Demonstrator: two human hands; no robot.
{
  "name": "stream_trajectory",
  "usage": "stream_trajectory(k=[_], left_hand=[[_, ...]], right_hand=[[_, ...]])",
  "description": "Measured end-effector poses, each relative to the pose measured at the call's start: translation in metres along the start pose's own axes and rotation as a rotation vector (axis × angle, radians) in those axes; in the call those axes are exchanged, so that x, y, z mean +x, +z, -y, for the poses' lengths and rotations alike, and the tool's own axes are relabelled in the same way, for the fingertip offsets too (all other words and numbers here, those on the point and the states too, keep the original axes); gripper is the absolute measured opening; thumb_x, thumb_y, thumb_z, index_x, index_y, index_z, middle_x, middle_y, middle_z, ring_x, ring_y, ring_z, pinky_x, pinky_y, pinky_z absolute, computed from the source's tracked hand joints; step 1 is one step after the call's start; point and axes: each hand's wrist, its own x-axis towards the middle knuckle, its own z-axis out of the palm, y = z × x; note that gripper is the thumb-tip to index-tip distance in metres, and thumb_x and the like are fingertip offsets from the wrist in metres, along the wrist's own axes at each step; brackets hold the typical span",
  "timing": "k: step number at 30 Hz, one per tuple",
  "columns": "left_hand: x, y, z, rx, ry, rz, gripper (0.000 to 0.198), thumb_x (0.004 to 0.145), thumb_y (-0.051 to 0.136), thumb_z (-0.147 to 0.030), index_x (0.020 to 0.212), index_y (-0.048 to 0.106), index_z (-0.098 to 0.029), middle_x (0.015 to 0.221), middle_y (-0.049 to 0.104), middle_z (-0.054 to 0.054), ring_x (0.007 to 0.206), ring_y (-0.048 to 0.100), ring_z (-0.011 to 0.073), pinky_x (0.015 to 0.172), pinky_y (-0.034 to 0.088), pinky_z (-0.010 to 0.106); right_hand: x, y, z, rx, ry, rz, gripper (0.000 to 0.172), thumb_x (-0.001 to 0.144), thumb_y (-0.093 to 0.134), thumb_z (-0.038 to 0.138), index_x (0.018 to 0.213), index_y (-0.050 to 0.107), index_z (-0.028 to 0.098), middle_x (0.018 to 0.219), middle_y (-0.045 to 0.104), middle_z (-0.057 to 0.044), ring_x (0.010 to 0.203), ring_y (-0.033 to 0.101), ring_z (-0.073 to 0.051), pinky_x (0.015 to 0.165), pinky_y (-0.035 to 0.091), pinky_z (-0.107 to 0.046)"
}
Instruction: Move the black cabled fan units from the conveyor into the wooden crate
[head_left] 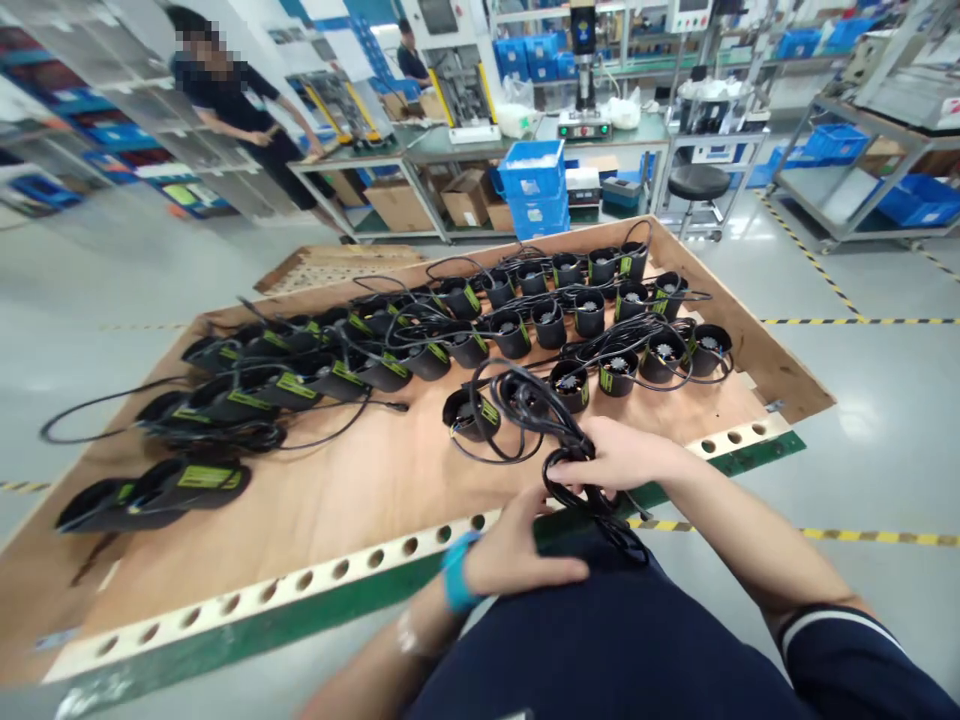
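Note:
My right hand (611, 455) is closed around a looped bundle of black power cable (551, 405) at the front edge of a wooden tray (375, 450). Loose ends of the cable hang down against my dark shirt. My left hand (517, 550), with a teal band at the wrist, is just left of the bundle, thumb and fingers apart, holding nothing. Beyond the bundle stand black cylindrical housings with green labels; the nearest ones are a housing (471, 415) on the left and another housing (570, 385) on the right. The cable partly covers one housing between them.
Several rows of such housings with tangled black cables fill the back of the tray, and two lie at its left front (195, 485). A holed wooden strip (304, 580) runs along the near edge. Past the tray are stacked blue bins (534, 190), workbenches, a stool (697, 183) and two people.

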Motion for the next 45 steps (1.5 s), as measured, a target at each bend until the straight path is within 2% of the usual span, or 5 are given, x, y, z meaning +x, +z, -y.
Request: stream_trajectory(k=[12,19,38,42,45], left_hand=[[0.055,0.034,-0.026,-0.801,0.027,-0.717,0.055,0.078,0.058,-0.067,0.106,0.067,-0.02,0.085,0.068,0.008,0.09,0.064,0.0267,0.076,0.053,0.038],[0.055,0.031,-0.047,-0.381,0.483,-0.542,0.063,0.071,0.068,-0.064,0.111,0.063,-0.016,0.111,0.064,0.011,0.112,0.055,0.0327,0.101,0.043,0.049],[0.062,-0.026,-0.085,-0.822,0.315,-0.786,0.055,0.078,0.064,-0.062,0.099,0.066,-0.012,0.097,0.068,0.01,0.085,0.062,0.0183,0.08,0.052,0.032],[0.033,-0.053,-0.096,-0.34,0.396,-0.568,0.048,0.078,0.065,-0.062,0.082,0.063,-0.014,0.076,0.066,0.006,0.071,0.062,0.0176,0.069,0.054,0.033],[0.009,-0.091,-0.105,0.425,0.562,-0.929,0.047,0.072,0.073,-0.058,0.091,0.062,-0.016,0.089,0.066,0.009,0.087,0.063,0.0229,0.084,0.052,0.042]], right_hand=[[-0.019,0.013,-0.03,-0.185,-0.133,-0.339,0.051,0.071,0.075,0.039,0.113,0.059,0.016,0.103,0.068,-0.008,0.092,0.064,-0.024,0.079,0.052,-0.034],[-0.003,0.025,-0.035,-0.107,-0.201,-0.29,0.012,0.077,0.062,0.024,0.085,0.062,0.015,0.073,0.065,-0.003,0.07,0.062,-0.019,0.065,0.052,-0.03],[0.028,0.0,0.021,-0.236,-0.426,-0.264,0.032,0.086,0.063,0.035,0.113,0.056,0.017,0.084,0.064,-0.003,0.074,0.061,-0.016,0.063,0.052,-0.024],[0.015,-0.036,0.051,-0.201,-0.43,-0.125,0.022,0.083,0.068,0.034,0.094,0.061,0.016,0.074,0.058,0.001,0.062,0.053,-0.01,0.056,0.046,-0.019],[0.003,-0.059,0.081,-0.157,-0.369,-0.002,0.022,0.081,0.07,0.034,0.09,0.063,0.015,0.072,0.058,0.002,0.059,0.053,-0.009,0.053,0.045,-0.019]])
